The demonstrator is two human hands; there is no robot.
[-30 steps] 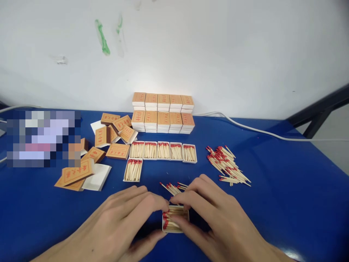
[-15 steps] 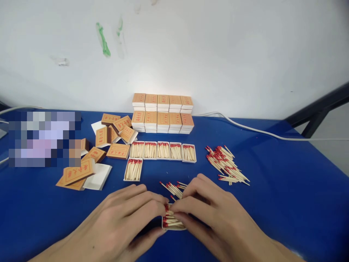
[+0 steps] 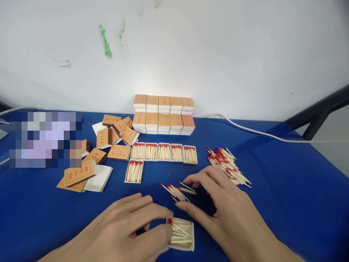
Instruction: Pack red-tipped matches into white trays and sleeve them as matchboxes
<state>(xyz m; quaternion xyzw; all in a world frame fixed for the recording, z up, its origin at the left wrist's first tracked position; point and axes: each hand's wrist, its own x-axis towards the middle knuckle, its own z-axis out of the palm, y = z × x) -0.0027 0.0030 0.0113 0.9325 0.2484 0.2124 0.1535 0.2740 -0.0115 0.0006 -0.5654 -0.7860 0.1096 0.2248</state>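
Note:
My left hand [image 3: 136,225] grips the left end of a white matchbox tray [image 3: 193,236], its thumb and fingers covering part of the red match heads. Inside the tray lie loose matches [image 3: 181,233], some slanting across others. Beyond it, my right hand [image 3: 220,203] hovers with thumb and forefinger spread apart around a small group of matches [image 3: 174,191] on the blue table; nothing shows between its fingertips. A larger heap of red-headed matches [image 3: 223,162] lies past my right hand, partly hidden by it.
Filled trays stand in a row [image 3: 165,151], with one more filled tray [image 3: 134,171] in front. Behind them are stacked matchboxes [image 3: 163,122] against the wall. Loose matchbox sleeves [image 3: 119,152] and an empty tray [image 3: 98,178] lie left. A white cable [image 3: 253,133] runs along the back.
My right hand has left the tray, opened and moved forward to the small group of matches. The tray, with my left hand on it, has shifted nearer to me and slightly right.

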